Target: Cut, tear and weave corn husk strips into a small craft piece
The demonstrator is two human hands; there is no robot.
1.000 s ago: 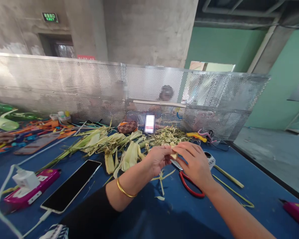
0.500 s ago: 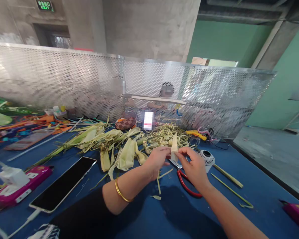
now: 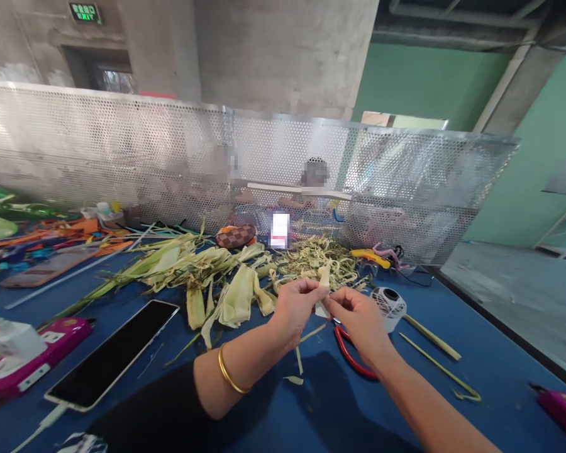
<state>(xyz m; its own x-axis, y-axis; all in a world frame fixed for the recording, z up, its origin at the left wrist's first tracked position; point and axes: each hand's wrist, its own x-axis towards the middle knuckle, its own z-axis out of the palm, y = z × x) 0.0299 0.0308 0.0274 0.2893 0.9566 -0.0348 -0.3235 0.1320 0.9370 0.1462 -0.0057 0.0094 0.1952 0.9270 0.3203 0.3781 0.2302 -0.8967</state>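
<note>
Between my two hands is a pale piece of corn husk (image 3: 324, 277), its pointed end sticking up and its lower end showing beneath the fingers. My left hand (image 3: 296, 307), with a gold bangle on the wrist, pinches it from the left. From the right, my right hand (image 3: 356, 314) grips it with thumb and fingertips. Red-handled scissors (image 3: 349, 355) lie on the table just under my right hand, their blades mostly hidden. A white lattice-patterned object with a dark round top (image 3: 389, 303) stands beside that hand.
Behind my hands lie a heap of shredded husk (image 3: 321, 251) and larger husk leaves (image 3: 238, 296). At left are a charging phone (image 3: 116, 352) and a magenta power strip (image 3: 33, 362). A perforated metal screen (image 3: 179, 157) closes the back, with a person (image 3: 314, 179) behind it.
My left thumb and fingers have closed onto the husk piece, which has moved slightly down and left. My right hand keeps its pinch beside them.
</note>
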